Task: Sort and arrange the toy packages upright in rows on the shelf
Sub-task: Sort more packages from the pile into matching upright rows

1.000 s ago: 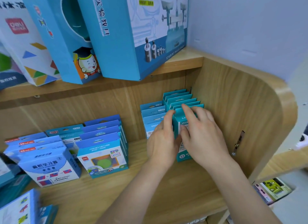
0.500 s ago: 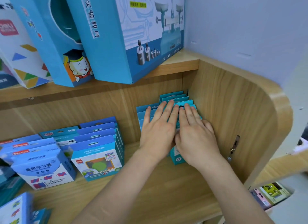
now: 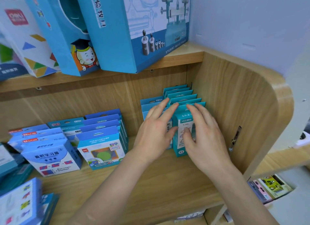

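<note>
Blue-and-white card toy packages (image 3: pixel 100 146) upright in rows, left of centre on wooden shelf (image 3: pixel 151 183). Left hand (image 3: pixel 156 129), fingers spread, rests against pale-blue packs (image 3: pixel 149 104). Right hand (image 3: pixel 204 134), fingers spread, slightly bent, over teal upright row (image 3: pixel 182 97), centre right of frame.

The left hand (image 3: pixel 156 134) and right hand (image 3: pixel 205 137) cover much of the front teal packages (image 3: pixel 184 121) (small print illegible).
</note>
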Motion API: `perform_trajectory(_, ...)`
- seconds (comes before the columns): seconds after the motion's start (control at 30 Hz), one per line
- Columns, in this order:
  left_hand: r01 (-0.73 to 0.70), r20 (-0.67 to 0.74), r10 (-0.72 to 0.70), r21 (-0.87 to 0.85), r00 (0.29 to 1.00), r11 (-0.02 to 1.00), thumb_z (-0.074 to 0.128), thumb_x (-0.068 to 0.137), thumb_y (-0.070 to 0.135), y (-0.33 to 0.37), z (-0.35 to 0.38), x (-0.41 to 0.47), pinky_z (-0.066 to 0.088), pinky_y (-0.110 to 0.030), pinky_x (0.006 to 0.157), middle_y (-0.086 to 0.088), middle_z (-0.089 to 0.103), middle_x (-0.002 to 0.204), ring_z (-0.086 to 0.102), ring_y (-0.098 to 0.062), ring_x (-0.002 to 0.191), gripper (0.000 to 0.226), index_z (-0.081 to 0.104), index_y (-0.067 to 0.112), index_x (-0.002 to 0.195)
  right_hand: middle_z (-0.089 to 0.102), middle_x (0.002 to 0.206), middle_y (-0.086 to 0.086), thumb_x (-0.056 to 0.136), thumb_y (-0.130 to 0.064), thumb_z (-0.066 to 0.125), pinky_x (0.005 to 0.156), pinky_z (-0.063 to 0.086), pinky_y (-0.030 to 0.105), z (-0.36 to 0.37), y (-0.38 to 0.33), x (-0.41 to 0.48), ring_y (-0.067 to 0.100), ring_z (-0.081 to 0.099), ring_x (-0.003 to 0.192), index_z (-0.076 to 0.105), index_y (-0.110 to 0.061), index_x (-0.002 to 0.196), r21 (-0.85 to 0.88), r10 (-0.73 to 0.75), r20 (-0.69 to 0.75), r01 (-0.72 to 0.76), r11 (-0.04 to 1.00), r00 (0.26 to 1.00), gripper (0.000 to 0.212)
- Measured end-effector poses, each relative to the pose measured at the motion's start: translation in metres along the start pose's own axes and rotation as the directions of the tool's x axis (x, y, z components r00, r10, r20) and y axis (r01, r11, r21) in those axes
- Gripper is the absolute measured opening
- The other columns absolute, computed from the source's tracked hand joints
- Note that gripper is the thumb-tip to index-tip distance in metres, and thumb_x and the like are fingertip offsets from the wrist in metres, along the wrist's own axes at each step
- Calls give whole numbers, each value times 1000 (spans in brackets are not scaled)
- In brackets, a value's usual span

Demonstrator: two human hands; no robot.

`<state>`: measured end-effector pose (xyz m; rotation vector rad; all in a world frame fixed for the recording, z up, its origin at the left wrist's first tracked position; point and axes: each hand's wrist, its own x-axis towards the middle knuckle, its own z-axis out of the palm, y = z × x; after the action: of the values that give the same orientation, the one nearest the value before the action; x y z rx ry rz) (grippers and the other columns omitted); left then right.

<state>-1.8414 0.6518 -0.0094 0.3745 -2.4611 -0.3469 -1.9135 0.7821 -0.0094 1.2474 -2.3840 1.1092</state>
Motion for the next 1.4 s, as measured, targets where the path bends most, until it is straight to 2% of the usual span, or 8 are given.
perform_trajectory(0.37, 55, -88, -68, -143, 994, 988, 64, 88, 21, -6, -3, -34, 47, -32, 95, 4, 63, 122, 56, -13, 111, 33, 63, 20, 121, 48, 131, -3, 89, -11, 49, 94, 49, 40, 1, 0, -14, 12, 48, 121, 50, -15, 130, 302, -61, -143, 103, 948, 988, 41)
perform_trajectory(0.63, 175, -157, -226, -287, 961, 942, 59, 85, 21, -11, -40, -85, 47, -13, 67, 22, 64, 73, 58, 9, 68, 18, 73, 24, 96, 71, 79, 5, 87, 9, 54, 62, 48, 14, 18, -35, -29, 14, 68, 67, 64, -14, 100, 829, 126, 191, -228, 511, 974, 28)
perform_trajectory(0.9, 419, -160, -457, -222, 875, 880, 60, 82, 1, -51, -113, -185, 46, -10, 67, 18, 69, 83, 63, 0, 76, 30, 72, 29, 83, 70, 73, 10, 91, 1, 48, 56, 49, 19, 72, -77, -52, 17, 65, 63, 68, -11, 93, 712, 10, 685, -672, 204, 729, 23)
perform_trajectory(1.0, 566, -157, -581, -135, 798, 813, 65, 85, 6, -67, -131, -218, 48, -16, 68, 22, 68, 80, 62, 0, 72, 28, 71, 33, 86, 71, 76, 12, 91, 0, 47, 53, 49, 19, 90, -87, -61, 16, 67, 63, 67, -9, 94, 644, -6, 759, -749, 157, 651, 23)
perform_trajectory(1.13, 651, -293, -584, 264, 757, 711, 72, 79, 15, -106, -157, -271, 42, -25, 81, 7, 68, 101, 58, -21, 94, 25, 69, 22, 103, 71, 98, 18, 84, -7, 54, 62, 52, 26, 119, -119, -77, 22, 69, 83, 65, -8, 107, 558, -67, 830, -824, 97, 554, 26)
perform_trajectory(1.23, 777, -240, -740, 229, 629, 586, 76, 77, 29, -131, -168, -293, 41, -34, 92, 0, 62, 120, 52, -28, 111, 39, 65, 20, 113, 69, 109, 19, 71, -18, 59, 72, 53, 35, 138, -144, -89, 27, 67, 96, 63, -10, 114, 470, -88, 881, -882, 29, 466, 44)
perform_trajectory(1.33, 836, -176, -827, 258, 533, 484, 71, 77, 48, -144, -180, -299, 38, -43, 102, -2, 46, 141, 37, -27, 130, 57, 56, 27, 127, 67, 116, 16, 78, -18, 59, 81, 52, 41, 154, -169, -99, 25, 63, 106, 64, -16, 112, 423, -97, 904, -904, 56, 417, 35)
perform_trajectory(1.4, 857, -115, -868, 264, 483, 442, 72, 75, 50, -148, -188, -302, 33, -46, 107, -3, 30, 152, 26, -28, 138, 70, 43, 32, 137, 64, 120, 6, 88, -14, 57, 87, 52, 39, 163, -188, -104, 14, 60, 110, 63, -24, 114, 460, -112, 888, -860, 222, 446, 29)
